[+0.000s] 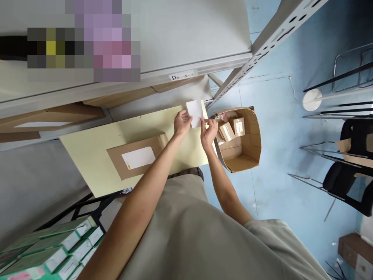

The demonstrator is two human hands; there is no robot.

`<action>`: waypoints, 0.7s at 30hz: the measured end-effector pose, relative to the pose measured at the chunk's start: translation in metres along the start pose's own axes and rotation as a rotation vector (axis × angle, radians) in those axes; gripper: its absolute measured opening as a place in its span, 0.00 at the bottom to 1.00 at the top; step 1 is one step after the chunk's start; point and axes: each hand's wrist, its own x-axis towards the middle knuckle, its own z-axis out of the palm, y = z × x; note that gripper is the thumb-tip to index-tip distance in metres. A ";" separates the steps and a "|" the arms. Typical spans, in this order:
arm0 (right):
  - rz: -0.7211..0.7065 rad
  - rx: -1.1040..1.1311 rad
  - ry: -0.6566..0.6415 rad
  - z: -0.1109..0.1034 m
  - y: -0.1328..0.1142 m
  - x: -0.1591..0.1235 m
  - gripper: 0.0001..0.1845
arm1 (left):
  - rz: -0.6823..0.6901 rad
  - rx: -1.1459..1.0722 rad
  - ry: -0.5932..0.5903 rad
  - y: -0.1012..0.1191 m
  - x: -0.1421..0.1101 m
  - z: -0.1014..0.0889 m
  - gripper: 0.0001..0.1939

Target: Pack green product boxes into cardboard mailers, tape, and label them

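A small white sheet of paper (pixel 194 112) is held up over the right end of the pale yellow board (pixel 87 155). My left hand (pixel 182 123) pinches its left edge, fingers closed on it. At its lower right edge, the fingertips of my right hand (pixel 209 131) are pinched on the same sheet. Whether the sheet is one layer or several, I cannot tell. A flat brown cardboard piece (pixel 116 155) with a white label (pixel 138 157) lies on the board, left of my hands.
An open cardboard box (pixel 252 136) with small taped boxes (pixel 239 126) in it stands to the right. Behind the board rises a grey metal shelf (pixel 227 60). Green-and-white boxes (pixel 61 249) are stacked at lower left. Black chairs (pixel 338 179) stand far right.
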 end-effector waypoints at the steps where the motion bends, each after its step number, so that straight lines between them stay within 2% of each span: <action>1: 0.005 0.039 -0.011 -0.003 0.001 0.004 0.29 | -0.020 -0.013 0.008 0.002 -0.001 -0.001 0.28; 6: 0.077 0.347 -0.062 -0.017 0.001 0.013 0.35 | -0.087 -0.054 0.032 0.017 -0.013 -0.007 0.24; 9: 0.058 0.458 -0.097 -0.029 -0.006 0.017 0.36 | -0.112 -0.097 0.036 0.025 -0.021 -0.012 0.21; 13: -0.012 0.556 -0.262 -0.044 -0.022 0.034 0.38 | -0.065 -0.094 -0.011 0.032 -0.022 -0.017 0.25; 16: -0.147 0.389 -0.329 -0.050 -0.039 0.057 0.39 | -0.040 -0.048 -0.030 0.034 -0.012 -0.019 0.24; 19: -0.259 0.098 -0.274 -0.047 -0.056 0.084 0.31 | -0.007 0.053 -0.024 0.035 -0.001 -0.019 0.20; 21: -0.326 -0.040 -0.217 -0.043 -0.067 0.104 0.28 | 0.032 0.204 -0.013 0.036 0.002 -0.018 0.20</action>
